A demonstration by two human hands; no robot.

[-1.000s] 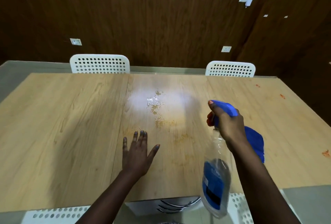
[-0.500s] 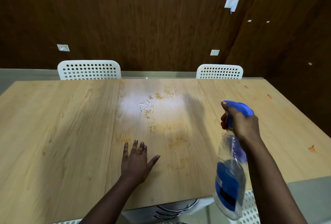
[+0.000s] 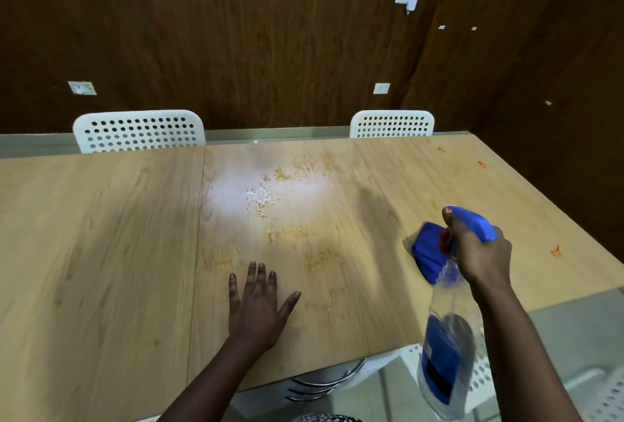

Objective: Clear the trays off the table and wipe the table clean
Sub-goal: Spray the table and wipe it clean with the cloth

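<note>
Wood-grain table (image 3: pixel 101 252) shows no trays anywhere in view, so I'd call the clearing half done; wiping is what's left and it hasn't really begun. Your right hand (image 3: pixel 479 252) is clenched around the neck of the spray bottle (image 3: pixel 445 354), index finger laid along the top of the blue nozzle head, bottle body hanging down past the near edge of the table. Whether the trigger is being squeezed right now, I can't tell. Your left hand (image 3: pixel 258 306) is released, palm flat on the tabletop, fingers spread, holding nothing. A blue cloth (image 3: pixel 427 252) lies on the table just beside the right hand, partly hidden behind the bottle neck; it looks parked there, not gripped. Centre panel has a wet patch (image 3: pixel 260 197) with beaded droplets under the light glare, so that zone reads as sprayed. Around and below it sits an orange smear (image 3: pixel 287 232) spreading toward your left hand, not yet wiped. Separate red spots (image 3: pixel 555 251) dot the right panel toward the far right corner, well apart from the wet patch and apparently dry. My read: the right side still wants a spray, then you set the bottle down, take the cloth and go over the whole top. Left panel looks mostly clean but give it a pass anyway. Two white chairs (image 3: pixel 138 131) stand tucked at the far side and don't obstruct anything.
</note>
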